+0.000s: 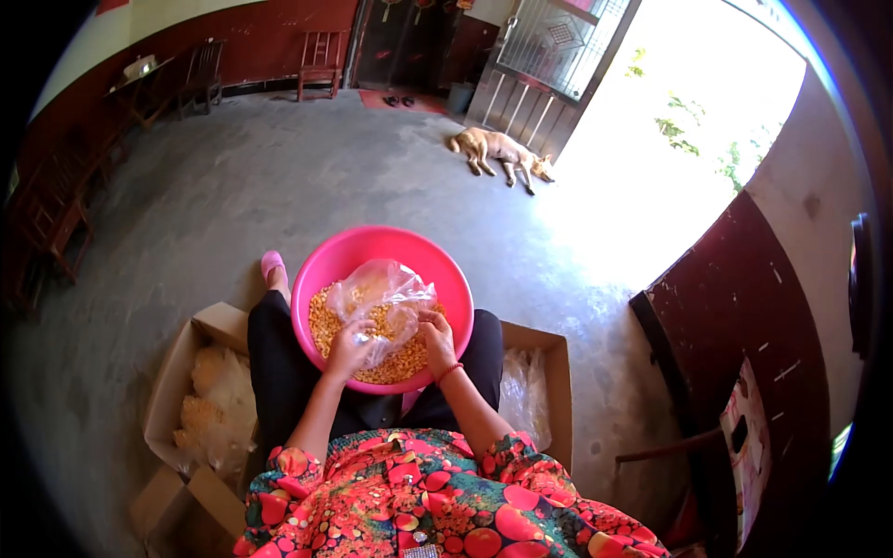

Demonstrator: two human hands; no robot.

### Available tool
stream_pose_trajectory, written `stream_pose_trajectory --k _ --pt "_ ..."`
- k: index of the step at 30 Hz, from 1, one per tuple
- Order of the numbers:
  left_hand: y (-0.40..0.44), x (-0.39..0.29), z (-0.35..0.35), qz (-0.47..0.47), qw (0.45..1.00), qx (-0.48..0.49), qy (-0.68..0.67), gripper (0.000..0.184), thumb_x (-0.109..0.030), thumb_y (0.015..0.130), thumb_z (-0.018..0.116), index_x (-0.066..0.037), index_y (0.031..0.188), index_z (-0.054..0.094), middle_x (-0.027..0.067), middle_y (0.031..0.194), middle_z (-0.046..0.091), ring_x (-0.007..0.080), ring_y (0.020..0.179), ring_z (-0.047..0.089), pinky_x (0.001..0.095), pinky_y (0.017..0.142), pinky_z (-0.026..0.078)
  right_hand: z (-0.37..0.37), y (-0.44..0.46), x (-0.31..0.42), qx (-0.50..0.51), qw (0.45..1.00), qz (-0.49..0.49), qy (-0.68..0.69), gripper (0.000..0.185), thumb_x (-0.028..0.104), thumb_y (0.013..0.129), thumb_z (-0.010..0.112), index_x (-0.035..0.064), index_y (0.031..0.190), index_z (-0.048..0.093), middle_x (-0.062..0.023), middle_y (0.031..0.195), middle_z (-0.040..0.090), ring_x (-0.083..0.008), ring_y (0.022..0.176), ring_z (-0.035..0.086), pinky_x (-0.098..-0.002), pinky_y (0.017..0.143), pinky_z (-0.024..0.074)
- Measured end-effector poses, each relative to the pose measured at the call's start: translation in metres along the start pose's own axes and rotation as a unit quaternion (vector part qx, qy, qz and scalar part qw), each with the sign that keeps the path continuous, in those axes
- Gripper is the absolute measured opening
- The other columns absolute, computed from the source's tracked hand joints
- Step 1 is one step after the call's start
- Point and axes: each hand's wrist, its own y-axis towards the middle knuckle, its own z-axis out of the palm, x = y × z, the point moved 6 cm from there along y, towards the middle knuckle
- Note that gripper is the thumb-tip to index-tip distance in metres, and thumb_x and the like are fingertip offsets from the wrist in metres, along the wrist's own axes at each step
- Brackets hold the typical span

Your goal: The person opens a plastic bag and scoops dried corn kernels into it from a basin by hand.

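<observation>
A pink plastic basin (453, 270) rests on my lap, with yellow corn kernels (395, 369) spread over its bottom. Above the kernels is a clear plastic bag (377, 286), its crumpled film spanning the space between my hands. My left hand (350, 350) is closed on the near left part of the bag. At the bag's right edge my right hand (436, 340) has its fingers pinched together on the film. Whether the bag holds any kernels is hard to make out through the film.
Left of my legs stands a cardboard box (172, 409) with filled clear bags (223, 400). Another box (558, 391) on my right holds clear plastic bags (526, 391). A dog (498, 152) lies by the open door (549, 65). Wooden chairs (321, 65) line the wall.
</observation>
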Motion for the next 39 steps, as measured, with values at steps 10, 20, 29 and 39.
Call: stream_pose_trajectory --k 10,20,29,39 --pt "-0.005 -0.011 -0.002 -0.074 0.992 -0.003 -0.101 0.025 0.000 0.079 0.049 -0.004 0.103 0.054 0.0033 0.078 0.056 0.0059 0.059 0.052 0.0191 0.049 0.044 0.019 -0.004 -0.010 0.077 0.909 -0.048 -0.406 0.016 0.006 0.067 0.050 0.0034 0.078 0.061 -0.0113 0.075 0.062 -0.0205 0.072 0.059 -0.0305 0.067 0.0458" --pt "-0.007 -0.020 -0.009 -0.089 0.975 -0.033 -0.199 0.041 0.001 0.074 0.047 -0.004 0.115 0.047 0.0048 0.088 0.057 0.0039 0.056 0.049 0.0179 0.052 0.046 0.035 -0.008 -0.019 0.160 0.778 -0.037 -0.607 0.024 0.021 0.071 0.050 0.0036 0.083 0.062 -0.0192 0.083 0.061 -0.0327 0.080 0.059 -0.0418 0.072 0.0461" --pt "-0.010 -0.008 0.010 -0.082 0.992 0.086 -0.042 0.030 0.005 0.074 0.042 0.000 0.101 0.055 0.0016 0.075 0.054 0.0053 0.054 0.049 0.0184 0.048 0.043 0.072 -0.039 -0.018 0.386 0.700 -0.084 -0.595 0.032 0.028 0.071 0.050 0.0042 0.090 0.061 -0.0202 0.089 0.060 -0.0344 0.081 0.058 -0.0416 0.074 0.0456" --pt "-0.009 -0.006 0.008 -0.081 0.993 0.058 -0.064 0.019 0.003 0.078 0.047 0.002 0.095 0.057 0.0021 0.071 0.056 0.0061 0.056 0.052 0.0197 0.048 0.044 0.071 -0.037 -0.022 0.409 0.757 -0.045 -0.507 0.034 0.028 0.073 0.049 -0.0007 0.088 0.061 -0.0210 0.085 0.061 -0.0315 0.080 0.059 -0.0394 0.074 0.0440"
